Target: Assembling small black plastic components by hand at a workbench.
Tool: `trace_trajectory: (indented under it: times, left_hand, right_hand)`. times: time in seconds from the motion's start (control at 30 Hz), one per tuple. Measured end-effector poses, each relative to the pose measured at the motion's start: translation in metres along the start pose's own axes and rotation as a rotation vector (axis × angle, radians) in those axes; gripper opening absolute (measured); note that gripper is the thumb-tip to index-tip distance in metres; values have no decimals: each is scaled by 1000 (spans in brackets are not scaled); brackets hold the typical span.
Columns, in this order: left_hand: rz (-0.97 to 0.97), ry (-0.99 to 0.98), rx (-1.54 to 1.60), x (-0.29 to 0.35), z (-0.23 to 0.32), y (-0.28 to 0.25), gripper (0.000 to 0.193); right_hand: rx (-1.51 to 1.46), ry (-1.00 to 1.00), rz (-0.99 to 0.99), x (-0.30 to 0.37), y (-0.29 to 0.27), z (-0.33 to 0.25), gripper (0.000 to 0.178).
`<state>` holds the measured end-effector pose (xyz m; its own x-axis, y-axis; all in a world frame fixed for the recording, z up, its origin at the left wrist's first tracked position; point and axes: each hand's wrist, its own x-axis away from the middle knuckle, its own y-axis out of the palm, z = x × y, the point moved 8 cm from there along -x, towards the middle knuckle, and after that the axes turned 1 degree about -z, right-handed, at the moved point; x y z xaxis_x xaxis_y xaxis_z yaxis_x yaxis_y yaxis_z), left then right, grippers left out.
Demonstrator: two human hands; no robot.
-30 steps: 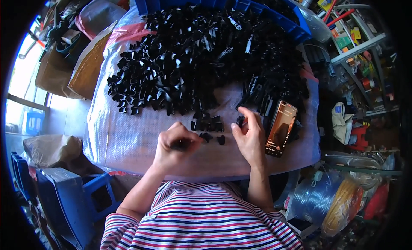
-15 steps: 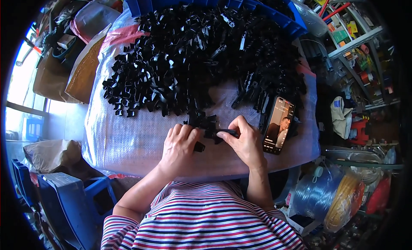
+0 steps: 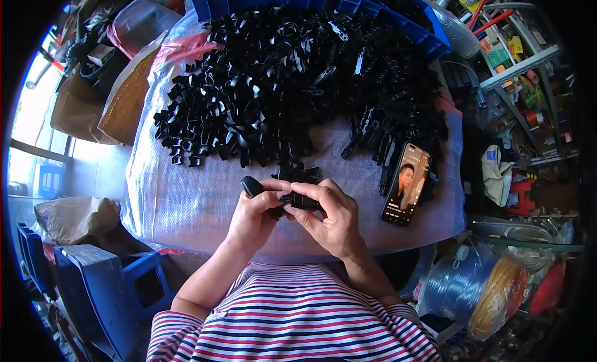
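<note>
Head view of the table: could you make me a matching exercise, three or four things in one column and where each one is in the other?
Things:
1. Small black plastic part
2. Smartphone with lit screen
3. Big heap of black plastic clips
4. Blue plastic stool

Places:
A. On the floor, at the person's left
B. Spread over the far half of the table
C. Held between both hands, left hand and right hand
D. Flat on the table, to the right of the hands

Pairs: 1-C, 2-D, 3-B, 4-A
</note>
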<state>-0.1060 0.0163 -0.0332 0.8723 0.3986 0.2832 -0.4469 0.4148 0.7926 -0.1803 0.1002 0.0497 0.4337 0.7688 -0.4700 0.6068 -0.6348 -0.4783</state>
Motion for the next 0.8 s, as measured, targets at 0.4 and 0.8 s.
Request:
trace_trajectory:
  times: [0.4,0.8]
  left_hand:
    - [150,-3,-200,-8,16,-10,14]
    - [204,83,-156,-6,8,-9,14]
  right_hand:
    - [-158,240,28,14,-5,13,21]
    - [12,315,-66,20,-2,12,19]
